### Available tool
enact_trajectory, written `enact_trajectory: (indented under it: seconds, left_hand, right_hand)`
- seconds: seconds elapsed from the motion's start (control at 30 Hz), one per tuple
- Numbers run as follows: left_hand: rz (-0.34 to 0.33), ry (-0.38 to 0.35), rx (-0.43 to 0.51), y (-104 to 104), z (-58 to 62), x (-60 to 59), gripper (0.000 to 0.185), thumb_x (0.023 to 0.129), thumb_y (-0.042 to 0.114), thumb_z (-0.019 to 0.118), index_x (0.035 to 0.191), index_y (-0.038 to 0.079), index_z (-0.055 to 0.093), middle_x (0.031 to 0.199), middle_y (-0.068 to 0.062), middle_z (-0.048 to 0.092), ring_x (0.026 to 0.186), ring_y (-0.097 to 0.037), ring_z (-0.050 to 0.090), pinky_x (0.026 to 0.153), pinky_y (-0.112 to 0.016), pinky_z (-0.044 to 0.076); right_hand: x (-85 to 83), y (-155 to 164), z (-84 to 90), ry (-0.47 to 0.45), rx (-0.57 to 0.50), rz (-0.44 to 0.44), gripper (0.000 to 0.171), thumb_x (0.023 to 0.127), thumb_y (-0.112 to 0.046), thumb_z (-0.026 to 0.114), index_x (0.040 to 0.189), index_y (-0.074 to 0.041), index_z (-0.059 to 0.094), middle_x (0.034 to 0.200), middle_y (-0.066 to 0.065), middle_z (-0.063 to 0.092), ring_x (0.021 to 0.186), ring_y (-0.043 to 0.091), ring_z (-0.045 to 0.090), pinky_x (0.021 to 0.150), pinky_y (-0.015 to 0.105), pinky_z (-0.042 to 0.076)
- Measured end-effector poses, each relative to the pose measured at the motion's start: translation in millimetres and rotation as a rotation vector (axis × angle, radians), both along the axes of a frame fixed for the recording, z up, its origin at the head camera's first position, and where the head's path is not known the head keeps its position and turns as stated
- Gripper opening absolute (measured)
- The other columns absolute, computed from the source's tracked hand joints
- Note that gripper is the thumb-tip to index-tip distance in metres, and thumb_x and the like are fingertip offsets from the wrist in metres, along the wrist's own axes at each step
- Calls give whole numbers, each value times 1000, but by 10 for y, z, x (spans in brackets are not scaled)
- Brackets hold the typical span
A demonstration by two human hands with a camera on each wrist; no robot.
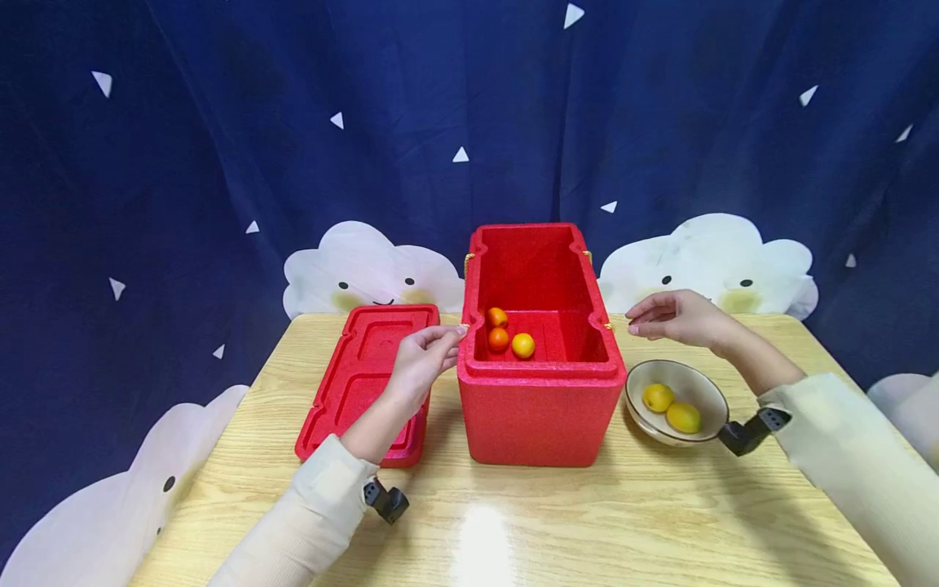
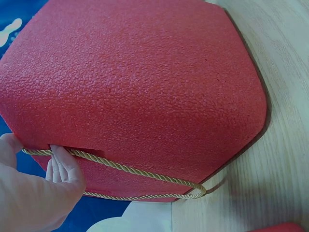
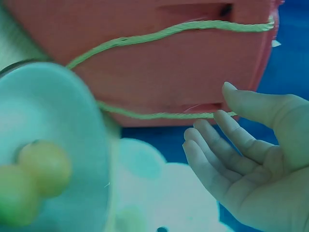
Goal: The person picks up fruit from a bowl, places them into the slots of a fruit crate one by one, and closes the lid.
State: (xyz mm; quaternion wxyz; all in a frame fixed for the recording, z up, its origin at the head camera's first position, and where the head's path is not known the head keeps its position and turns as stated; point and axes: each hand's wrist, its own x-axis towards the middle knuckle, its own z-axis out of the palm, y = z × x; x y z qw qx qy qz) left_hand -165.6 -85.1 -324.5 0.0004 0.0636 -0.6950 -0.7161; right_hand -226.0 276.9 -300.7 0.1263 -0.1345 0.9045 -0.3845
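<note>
A red foam box (image 1: 543,420) stands lidless on the table. Inside it lie two orange-red round fruits (image 1: 498,339) and one yellow-orange fruit (image 1: 523,346). At the box's left rim my left hand (image 1: 425,359) holds the edge, thumb at the rim and fingers against the side, over a gold rope (image 2: 140,172). My right hand (image 1: 678,316) hovers to the right of the box with fingers loosely bent and nothing in them. Below that hand sits a cream bowl (image 1: 638,412) with two yellow fruits (image 1: 671,408), resembling lemons.
A red lid (image 1: 330,408) lies on the table left of the box, partly behind my left forearm. Another gold rope (image 3: 145,37) runs along the box's right side. A dark blue curtain (image 1: 396,163) with white clouds hangs behind the wooden table (image 1: 557,522).
</note>
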Motion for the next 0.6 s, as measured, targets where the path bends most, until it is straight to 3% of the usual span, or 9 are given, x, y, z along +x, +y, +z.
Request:
enact_trajectory:
  seconds: [0.33,0.6]
  left_hand:
    - [9,-32,-19,-2,-5,-9,29,90,19,65,107,-3,66,80,5,67,68,-6,63,80,-25,60]
    - [10,-27,-13,0,-2,-9,28,90,19,65,108,-3,66,84,3,69,69,-6,65,78,-24,60]
  right_hand:
    - [153,253,-314,-43,103,18,42,86,-24,71,114,6,61,99,10,73,86,12,65,72,15,52]
    - [303,390,-540,-109,170,57,45,84,-28,73,110,6,62,94,5,71,83,11,61,70,18,50]
